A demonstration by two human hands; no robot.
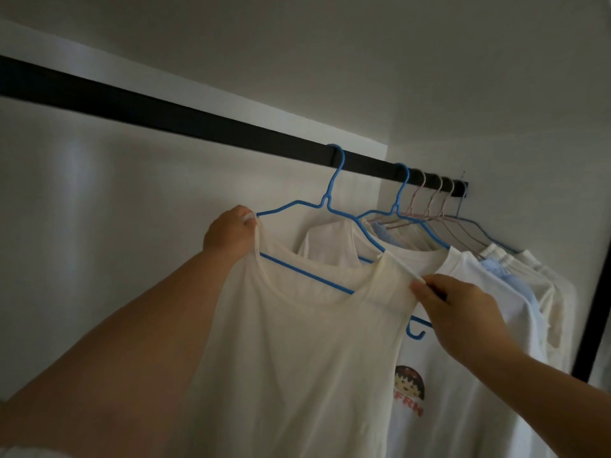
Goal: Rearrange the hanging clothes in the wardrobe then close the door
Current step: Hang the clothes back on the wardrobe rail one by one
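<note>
A thin cream sleeveless top (297, 352) hangs on a blue wire hanger (330, 196) hooked over the black wardrobe rail (165, 112). My left hand (229, 234) grips the top's left strap at the hanger's left end. My right hand (453, 302) pinches the top's right strap, pulled out to the right. Behind it, on a second blue hanger (398, 193), hangs a white T-shirt (463, 391) with a cartoon print. Further right, several more garments hang on pink and blue hangers (433, 206).
The rail ends at the white right side wall (529, 127). A dark vertical frame edge (595, 309) runs down the far right. The white back panel (99, 209) lies left of the clothes, where the rail carries no hangers.
</note>
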